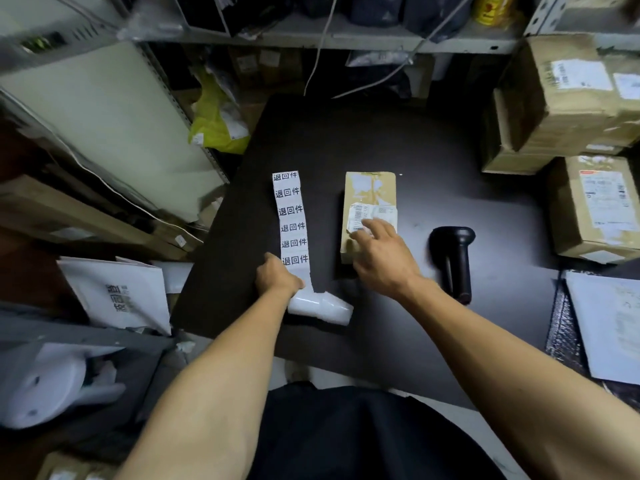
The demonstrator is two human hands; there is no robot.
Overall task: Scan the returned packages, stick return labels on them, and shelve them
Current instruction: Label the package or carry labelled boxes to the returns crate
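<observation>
A small brown cardboard package [369, 192] with a white shipping label lies on the dark table [398, 143]. My right hand [379, 256] rests on its near end, fingers spread over the label. To its left a strip of white return labels [290, 216] with black characters runs up the table, its used backing curled into a roll [320, 308] near the front edge. My left hand [277, 277] grips the strip's lower end. A black handheld scanner [453, 252] lies on the table right of the package, untouched.
Taped cardboard boxes [568, 98] stacked at the right, one more box [595, 209] below them. A silver mailer with a white sheet [609, 327] at right front. White mailers [117, 296] at left. Metal shelves [329, 38] with parcels behind; a yellow bag [214, 126].
</observation>
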